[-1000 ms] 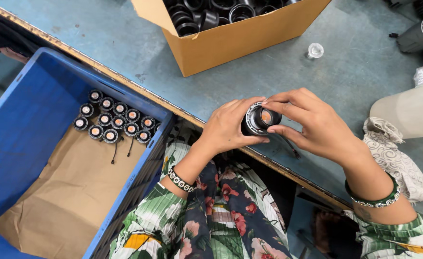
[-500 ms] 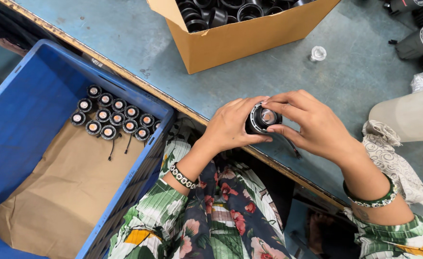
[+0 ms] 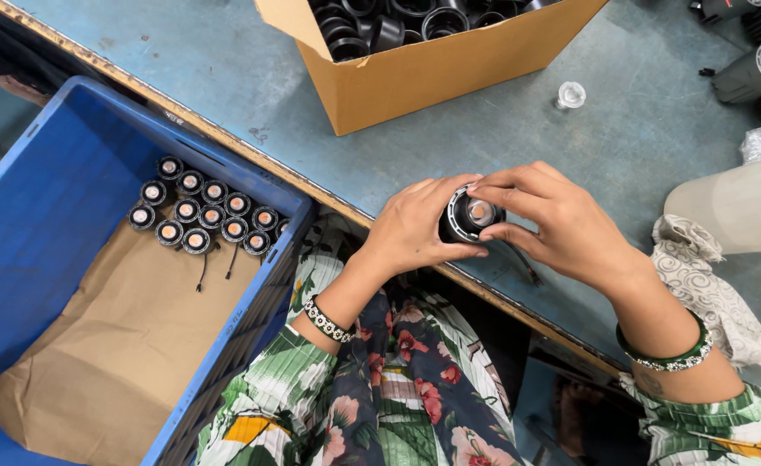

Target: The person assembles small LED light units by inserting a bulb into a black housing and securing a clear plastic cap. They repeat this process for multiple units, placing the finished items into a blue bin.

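Observation:
A small black round lamp unit with a shiny reflector and an orange centre is held over the near edge of the blue-grey table. My left hand wraps its left side. My right hand pinches its top and right rim with thumb and fingers. A thin black wire trails from it onto the table.
A blue crate at the left has brown paper on its floor and several finished lamp units in rows. An open cardboard box of black housings stands ahead. A small clear cap, black parts and a patterned cloth lie to the right.
Both hands stay on the lamp unit at the table edge; the fingers of my right hand have shifted slightly around its rim. The view has drifted a little.

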